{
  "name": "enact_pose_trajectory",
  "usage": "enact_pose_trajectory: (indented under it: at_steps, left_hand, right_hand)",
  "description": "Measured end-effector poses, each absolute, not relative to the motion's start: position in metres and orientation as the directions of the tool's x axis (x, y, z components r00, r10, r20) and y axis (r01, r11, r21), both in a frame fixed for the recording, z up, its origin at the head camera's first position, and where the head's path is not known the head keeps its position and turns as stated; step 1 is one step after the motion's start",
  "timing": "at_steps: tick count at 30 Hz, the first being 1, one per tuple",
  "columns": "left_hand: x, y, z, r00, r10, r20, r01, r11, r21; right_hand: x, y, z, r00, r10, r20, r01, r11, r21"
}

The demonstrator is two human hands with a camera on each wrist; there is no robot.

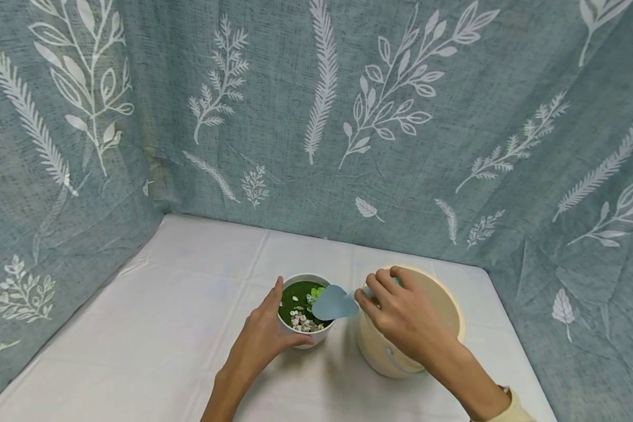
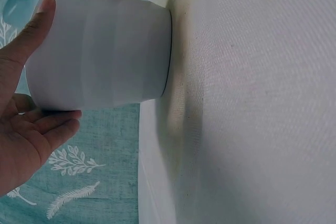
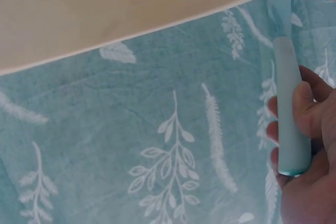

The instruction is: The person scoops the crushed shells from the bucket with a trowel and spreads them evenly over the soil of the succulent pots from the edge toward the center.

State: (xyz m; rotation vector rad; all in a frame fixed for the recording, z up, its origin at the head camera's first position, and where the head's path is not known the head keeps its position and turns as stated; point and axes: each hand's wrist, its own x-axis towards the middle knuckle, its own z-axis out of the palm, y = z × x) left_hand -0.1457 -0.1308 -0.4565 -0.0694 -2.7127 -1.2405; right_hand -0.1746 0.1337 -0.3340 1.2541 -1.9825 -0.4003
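A small white pot (image 1: 322, 336) stands on the white-covered table, with a dark green surface, pale pebbles (image 1: 302, 320) and a little green plant (image 1: 315, 294) inside. My left hand (image 1: 258, 334) holds it from the left, thumb along the near side and fingers on the far side. In the left wrist view the smooth wall of the pot (image 2: 100, 51) fills the grasp. My right hand (image 1: 401, 310) grips the pale blue handle of a hand trowel (image 1: 333, 303). The trowel's blade is over the pot's right rim, partly covering the plant.
A larger cream bucket (image 1: 453, 310) stands right of the pot, under and beyond my right hand; its contents are not visible. Teal cloth (image 1: 274, 117) with white leaf prints hangs behind and along both sides of the table (image 1: 190, 293).
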Motion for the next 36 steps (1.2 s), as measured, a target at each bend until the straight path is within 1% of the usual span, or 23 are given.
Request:
enact_pose_trajectory:
  at_steps: [4,6,8,10,15,21,24,28,31,34,36]
  left_hand:
    - [-0.146,-0.129,-0.455,-0.99,-0.02,0.14,0.093,0.651,0.753]
    - [-0.145,-0.129,-0.455,-0.991,-0.018,0.131,0.088,0.649,0.755]
    - [-0.145,-0.128,-0.454,-0.992,-0.012,0.124,0.087,0.648,0.757]
    - [-0.145,-0.126,-0.454,-0.992,0.0,0.123,0.093,0.65,0.754]
    - [-0.145,-0.125,-0.455,-0.99,0.053,0.132,0.133,0.673,0.727]
    - [-0.147,-0.13,-0.449,-0.986,0.087,0.144,0.163,0.697,0.699]
    - [-0.15,-0.124,-0.442,-0.972,0.116,0.203,0.226,0.692,0.686]
    - [-0.153,-0.103,-0.429,-0.92,0.205,0.334,0.382,0.654,0.653]
    - [-0.155,-0.081,-0.419,-0.869,0.299,0.395,0.493,0.598,0.632]
    - [-0.159,-0.06,-0.416,-0.836,0.376,0.399,0.548,0.576,0.606]
    - [-0.161,-0.047,-0.417,-0.83,0.416,0.371,0.557,0.58,0.595]
  right_hand:
    - [-0.172,0.139,-0.332,-0.215,-0.866,0.452,-0.625,0.478,0.618]
    - [-0.172,0.142,-0.331,-0.22,-0.854,0.471,-0.628,0.494,0.601]
    - [-0.172,0.147,-0.331,-0.241,-0.833,0.498,-0.643,0.521,0.561]
    - [-0.172,0.153,-0.332,-0.281,-0.8,0.53,-0.676,0.557,0.483]
    - [-0.172,0.174,-0.335,-0.421,-0.676,0.605,-0.699,0.667,0.259]
    - [-0.171,0.205,-0.332,-0.565,-0.544,0.621,-0.621,0.775,0.114]
    - [-0.171,0.222,-0.33,-0.62,-0.505,0.6,-0.59,0.805,0.069]
    - [-0.174,0.243,-0.33,-0.645,-0.505,0.574,-0.581,0.812,0.062]
    - [-0.179,0.253,-0.331,-0.663,-0.525,0.534,-0.573,0.814,0.09]
    - [-0.182,0.258,-0.332,-0.693,-0.546,0.471,-0.541,0.825,0.161]
    - [-0.184,0.258,-0.332,-0.71,-0.562,0.425,-0.516,0.825,0.23]
